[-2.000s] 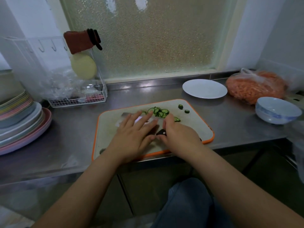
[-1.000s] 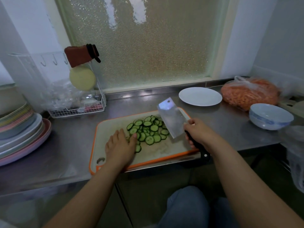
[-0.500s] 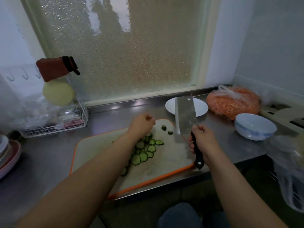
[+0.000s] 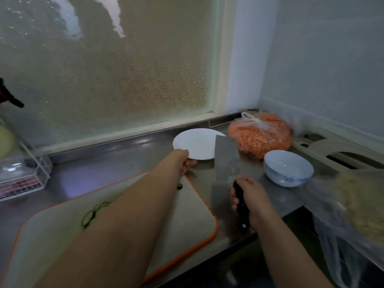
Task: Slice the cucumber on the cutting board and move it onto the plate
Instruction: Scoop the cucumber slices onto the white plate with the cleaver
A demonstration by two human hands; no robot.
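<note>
My left hand (image 4: 184, 162) reaches past the cutting board (image 4: 187, 206) and grips the near left rim of the white plate (image 4: 197, 142), which holds nothing. My right hand (image 4: 252, 199) is shut on the black handle of a cleaver (image 4: 225, 163), blade raised upright between board and bowl. The board is cream with an orange edge. My left forearm hides most of the cucumber slices (image 4: 91, 215); a few show at its left, and one small piece (image 4: 179, 186) lies near the board's far corner.
A bag of orange shredded food (image 4: 261, 134) sits behind a white and blue bowl (image 4: 287, 168) on the steel counter (image 4: 116, 156). A clear plastic bag (image 4: 349, 204) hangs at the right. A wire rack (image 4: 22, 179) stands at the left. The frosted window is behind.
My left hand left the slices and reached right to the plate's rim. The cleaver stayed raised in my right hand. The camera turned right, so the stacked plates went out of view.
</note>
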